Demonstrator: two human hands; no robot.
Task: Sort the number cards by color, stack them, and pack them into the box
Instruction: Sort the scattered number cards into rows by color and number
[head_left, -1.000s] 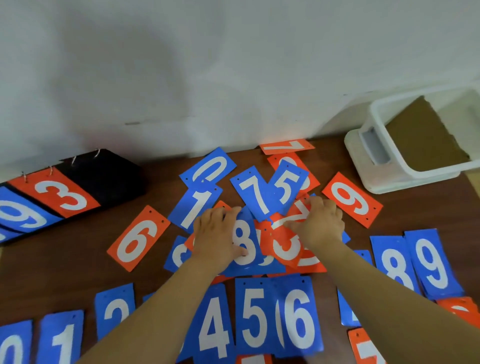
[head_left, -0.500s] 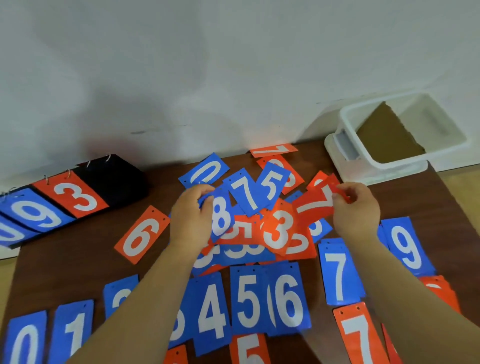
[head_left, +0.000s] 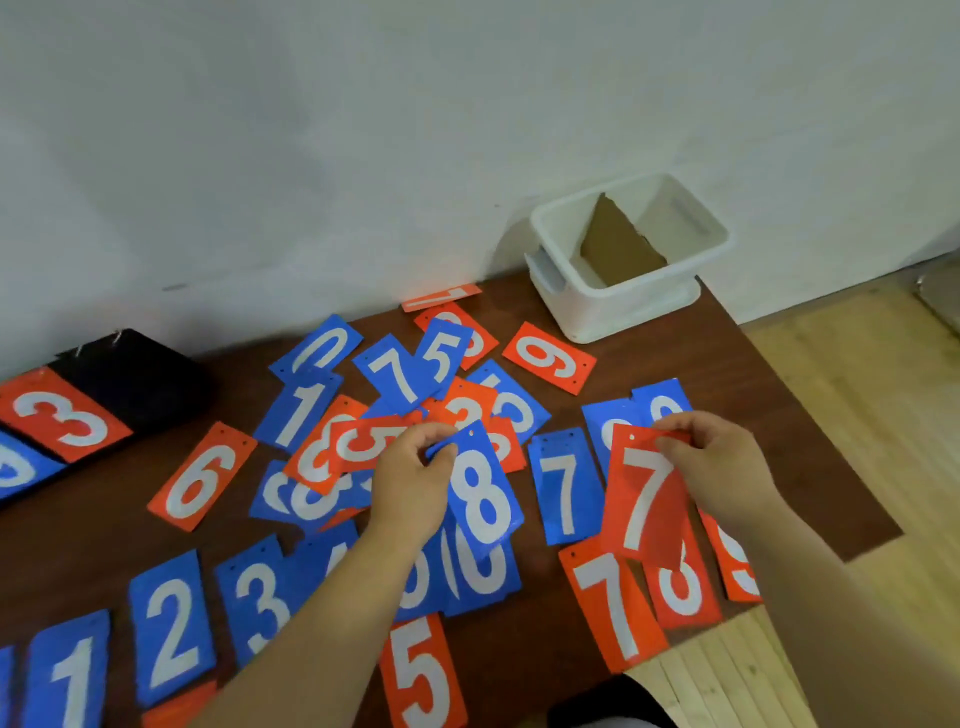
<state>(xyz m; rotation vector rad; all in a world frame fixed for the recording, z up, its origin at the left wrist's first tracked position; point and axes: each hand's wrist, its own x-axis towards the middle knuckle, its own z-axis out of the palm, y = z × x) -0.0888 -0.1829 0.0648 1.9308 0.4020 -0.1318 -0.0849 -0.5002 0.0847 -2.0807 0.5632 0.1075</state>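
Mid-sort on a brown table (head_left: 779, 457): nearest the camera, blue cards lie in a row beside a red 5 (head_left: 422, 675). A second red 7 (head_left: 613, 608) sits at the table's front edge, where a nudge from a lowered card or a forearm could tip it to the floor (the partly hidden red card (head_left: 735, 564) by the right forearm looks just as exposed).

Above them, the left hand (head_left: 410, 483) pinches the blue 8 card (head_left: 480, 501) by its top corner. The right hand (head_left: 722, 467) pinches the red 7 card (head_left: 644, 504) at its top edge. Both cards appear lifted off the table, so a loose pinch could let either swing or drop onto the wrong colour.

Each card's long axis runs near to far, punched end away from the person, digits reading upright; the 8 leans with its top to the left.

Beyond, the unsorted heap (head_left: 405, 384) overlaps red on blue, and drawing one card out may drag its neighbours. At the far right corner the white box (head_left: 613, 312) shows only a cardboard sheet (head_left: 618, 244); no cards are packed yet.
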